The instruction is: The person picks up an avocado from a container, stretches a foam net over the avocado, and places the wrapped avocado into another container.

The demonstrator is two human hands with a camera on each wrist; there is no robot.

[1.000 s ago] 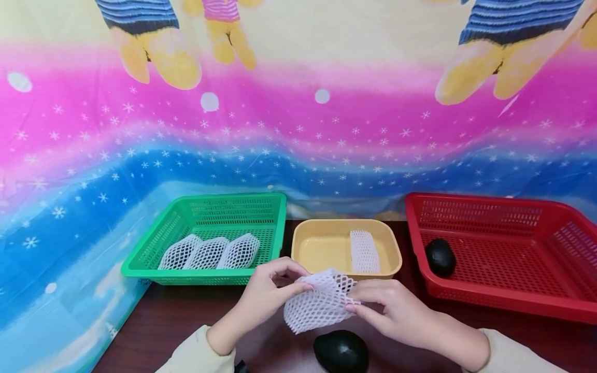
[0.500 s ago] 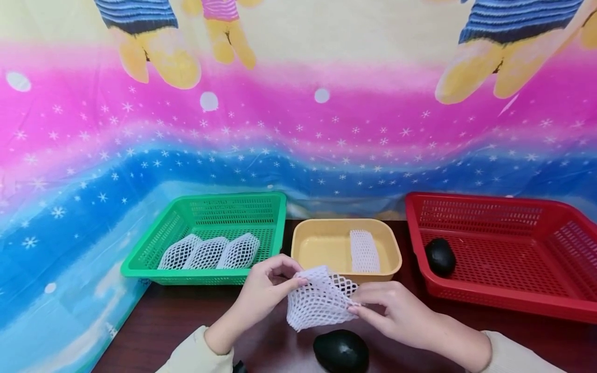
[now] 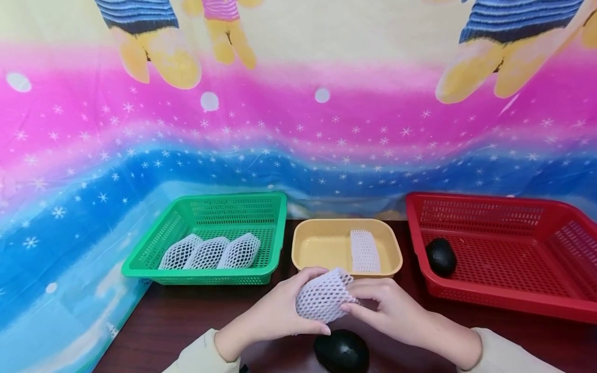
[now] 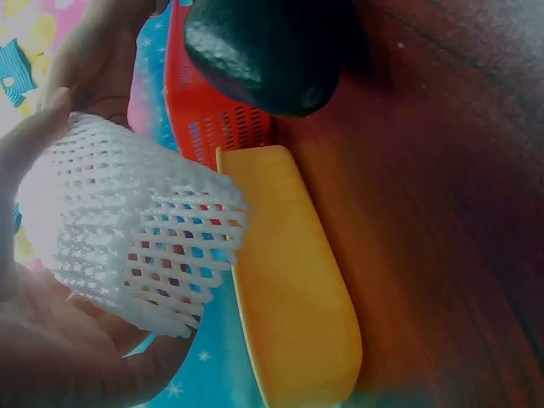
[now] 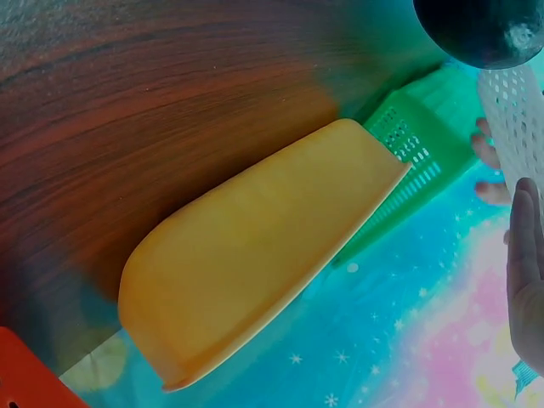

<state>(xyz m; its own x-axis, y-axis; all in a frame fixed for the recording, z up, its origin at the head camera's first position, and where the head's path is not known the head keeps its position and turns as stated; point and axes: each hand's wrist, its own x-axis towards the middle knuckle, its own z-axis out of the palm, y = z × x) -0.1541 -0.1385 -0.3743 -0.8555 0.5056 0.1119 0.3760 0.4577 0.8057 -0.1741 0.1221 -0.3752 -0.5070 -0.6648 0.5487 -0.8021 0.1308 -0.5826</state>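
Note:
A white foam net sleeve (image 3: 323,298) is held between my two hands above the table. My left hand (image 3: 275,310) grips its left part, with the thumb along the near side. At its right end, my right hand (image 3: 396,311) pinches the rim between thumb and fingers. The left wrist view shows the net (image 4: 144,225) cupped in the left palm, its mesh opened out. Just below the hands lies a dark green avocado (image 3: 342,352) on the table, apart from the net.
Three netted fruits (image 3: 209,253) lie in a green basket (image 3: 196,277) at the left. A yellow tray (image 3: 322,224) in the middle holds another flat foam net (image 3: 365,252). At the right, a red basket (image 3: 503,290) contains one dark avocado (image 3: 440,257).
My left hand has shifted from pinching the net's upper edge to wrapping round its left part. The net looks narrower and rounder now. The right hand has barely moved.

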